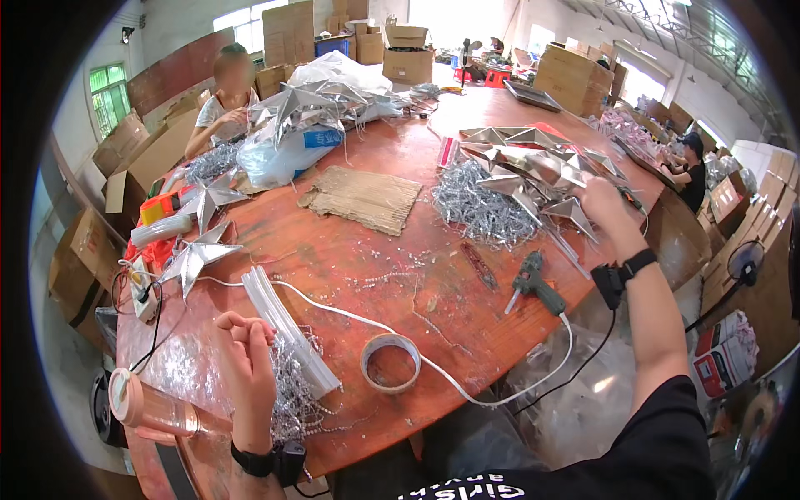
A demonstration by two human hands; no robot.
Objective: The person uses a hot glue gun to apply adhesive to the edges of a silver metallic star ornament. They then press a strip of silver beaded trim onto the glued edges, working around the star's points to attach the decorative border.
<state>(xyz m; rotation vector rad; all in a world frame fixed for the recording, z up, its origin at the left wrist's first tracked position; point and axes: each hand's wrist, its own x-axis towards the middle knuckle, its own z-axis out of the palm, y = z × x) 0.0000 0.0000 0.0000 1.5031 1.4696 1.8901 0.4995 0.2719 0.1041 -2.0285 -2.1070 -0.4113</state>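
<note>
My left hand (248, 358) is raised over the near left of the table, fingers curled inward; anything inside them is hidden. Beneath and beside it lie silver tinsel (292, 396) and a bundle of clear plastic sticks (287, 333). Stretched out to the far right, my right hand (602, 204) closes its fingers at the edge of a silver star (560, 171) in a pile of such stars. A heap of silver tinsel (483, 204) lies left of that pile. Nearer to me, a green glue gun (537, 283) rests on its side, its white cord running across the table.
A tape roll (390, 363) lies near the front edge. Cardboard (362, 198) lies mid-table. At left are a lidded bottle (158, 408), a power strip (146, 292) and loose silver stars (200, 254). A co-worker (227, 104) sits behind bagged stars; another person (690, 171) is at far right.
</note>
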